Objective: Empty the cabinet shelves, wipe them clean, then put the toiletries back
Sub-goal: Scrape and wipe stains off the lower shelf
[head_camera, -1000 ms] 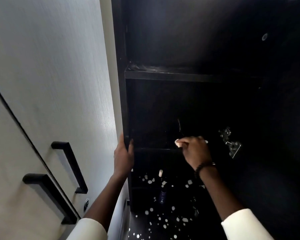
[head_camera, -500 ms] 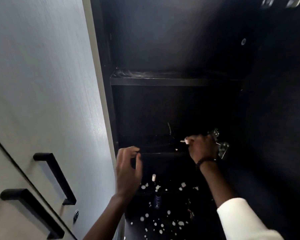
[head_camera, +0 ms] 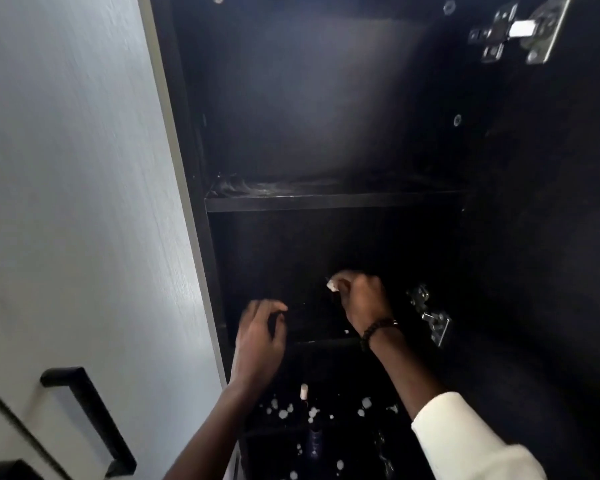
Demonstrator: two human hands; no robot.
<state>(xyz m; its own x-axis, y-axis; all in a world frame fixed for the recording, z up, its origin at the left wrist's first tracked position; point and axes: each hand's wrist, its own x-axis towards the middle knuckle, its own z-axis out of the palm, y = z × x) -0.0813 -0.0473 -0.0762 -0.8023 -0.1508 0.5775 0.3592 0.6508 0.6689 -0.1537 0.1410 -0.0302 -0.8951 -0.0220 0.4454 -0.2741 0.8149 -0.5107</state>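
Right hand (head_camera: 362,301): fingers curled round a small white wad (head_camera: 332,285), apparently a wiping tissue or cloth, of which only a corner shows past the knuckles. The hand is inside the dark cabinet, just above the middle shelf (head_camera: 321,336), and appears to press the wad toward that shelf's surface; actual contact cannot be confirmed in the gloom. A beaded bracelet (head_camera: 378,329) sits at the wrist.

Left hand (head_camera: 260,337): holding nothing, fingers loosely bent, hovering at the front left of the middle shelf, apart from the cabinet's side panel (head_camera: 201,188).

Above the middle shelf, the upper shelf (head_camera: 326,201) carries no items; pale smears or dust streaks show on its top surface near the left end. To the right of the middle shelf a metal hinge (head_camera: 430,317) is fixed to the cabinet wall; a second hinge (head_camera: 513,29) sits far above. Below the middle shelf, a dark bottle (head_camera: 314,441) with a pale cap and some white spots are visible; whether they lie in a lower compartment or on the floor cannot be told.

Assessment: the two visible shelves appear emptied. Wiping seems to be in hand on the middle shelf. The streaks on the upper shelf suggest it may need another pass. Returning the toiletries is not yet begun.
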